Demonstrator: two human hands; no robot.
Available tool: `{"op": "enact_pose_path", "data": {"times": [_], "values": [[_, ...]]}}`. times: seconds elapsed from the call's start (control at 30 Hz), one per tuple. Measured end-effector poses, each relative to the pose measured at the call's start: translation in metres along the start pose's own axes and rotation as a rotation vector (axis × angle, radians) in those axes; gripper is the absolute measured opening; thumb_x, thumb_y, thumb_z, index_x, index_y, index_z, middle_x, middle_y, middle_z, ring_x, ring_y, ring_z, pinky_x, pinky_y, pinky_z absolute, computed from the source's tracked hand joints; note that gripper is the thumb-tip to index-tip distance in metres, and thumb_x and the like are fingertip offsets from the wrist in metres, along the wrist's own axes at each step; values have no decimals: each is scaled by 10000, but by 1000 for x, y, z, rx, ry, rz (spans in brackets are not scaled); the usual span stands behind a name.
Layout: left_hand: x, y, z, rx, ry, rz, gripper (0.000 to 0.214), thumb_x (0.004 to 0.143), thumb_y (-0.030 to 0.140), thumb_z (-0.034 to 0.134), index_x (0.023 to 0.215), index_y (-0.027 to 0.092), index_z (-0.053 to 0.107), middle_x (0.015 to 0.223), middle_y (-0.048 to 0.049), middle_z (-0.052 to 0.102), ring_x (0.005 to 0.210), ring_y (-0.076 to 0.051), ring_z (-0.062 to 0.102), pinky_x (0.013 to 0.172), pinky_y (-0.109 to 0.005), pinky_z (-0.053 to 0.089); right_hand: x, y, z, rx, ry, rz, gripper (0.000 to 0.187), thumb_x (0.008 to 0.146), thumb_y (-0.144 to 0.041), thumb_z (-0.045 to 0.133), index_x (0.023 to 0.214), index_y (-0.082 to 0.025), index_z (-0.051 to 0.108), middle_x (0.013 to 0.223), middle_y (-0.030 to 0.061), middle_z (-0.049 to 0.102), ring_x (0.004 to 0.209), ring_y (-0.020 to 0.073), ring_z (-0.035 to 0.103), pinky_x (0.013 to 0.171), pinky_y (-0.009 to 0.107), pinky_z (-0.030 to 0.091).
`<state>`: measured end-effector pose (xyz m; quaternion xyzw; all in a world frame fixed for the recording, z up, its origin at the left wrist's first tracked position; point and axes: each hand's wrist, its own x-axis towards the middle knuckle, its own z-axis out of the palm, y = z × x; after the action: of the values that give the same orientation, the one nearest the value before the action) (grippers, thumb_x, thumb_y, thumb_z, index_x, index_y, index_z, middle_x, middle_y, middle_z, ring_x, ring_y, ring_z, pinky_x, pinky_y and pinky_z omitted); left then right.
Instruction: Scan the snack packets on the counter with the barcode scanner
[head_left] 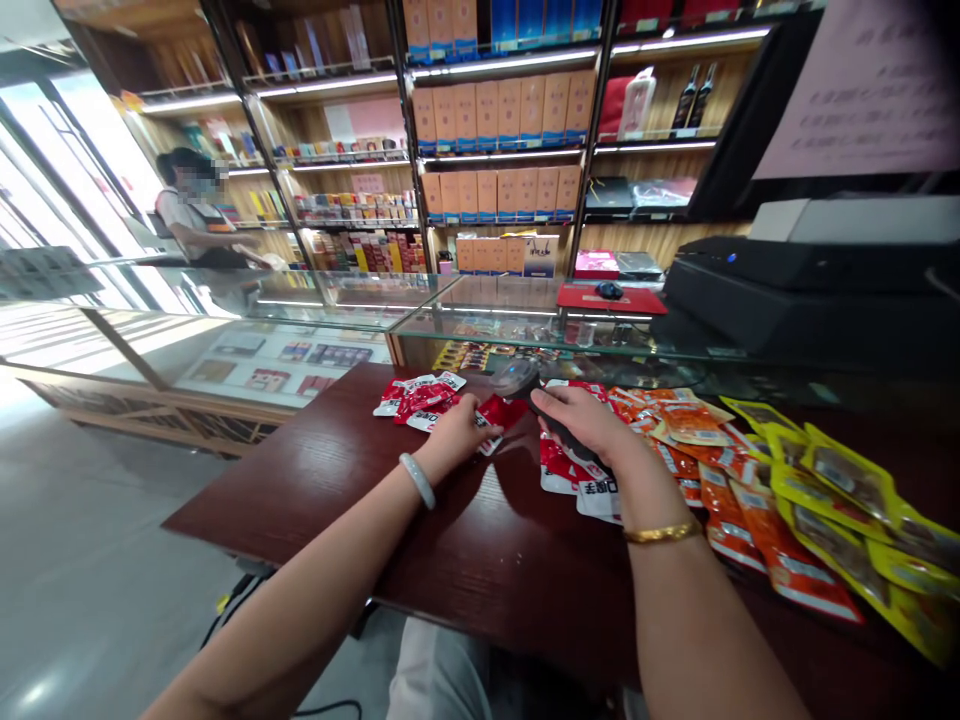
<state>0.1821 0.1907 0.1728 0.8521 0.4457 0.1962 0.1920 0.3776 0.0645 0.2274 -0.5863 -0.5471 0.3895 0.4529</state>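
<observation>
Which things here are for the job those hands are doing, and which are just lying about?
For the job:
black handheld scanner, in the right hand
red plastic packet, in the left hand
red-and-white plastic packets, likely
orange plastic packets and yellow plastic packets, perhaps

Just lying about, it seems:
black computer mouse
flat red mat under it
tan upright boxes on shelves

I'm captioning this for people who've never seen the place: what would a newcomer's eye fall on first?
Probably the bright yellow packets heaped at the right of the dark table, beside orange packets. Next, at the middle, the right hand holding a dark handheld scanner, with the left hand at a red packet near it. Behind, rows of tan boxes stand on lit shelves.
</observation>
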Motion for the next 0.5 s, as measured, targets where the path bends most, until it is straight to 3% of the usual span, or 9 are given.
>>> {"op": "enact_pose_path", "data": {"times": [0.2,0.5], "values": [[10,-34,-18,-178,118,-96,423,704,454,749,967,204,531,825,-11,648,767,-205,618,657,-283,400,-3,-6,5,34,2,31,478,836,-655,575,702,-196,552,543,-36,551,408,98,483,394,225,325],[10,-32,-15,-190,106,-48,410,707,481,735,929,201,534,810,-1,640,747,-188,607,654,-275,407,-3,-4,9,139,-56,-4,468,831,-643,592,720,-193,522,587,-33,567,422,82,482,387,203,317]]}}
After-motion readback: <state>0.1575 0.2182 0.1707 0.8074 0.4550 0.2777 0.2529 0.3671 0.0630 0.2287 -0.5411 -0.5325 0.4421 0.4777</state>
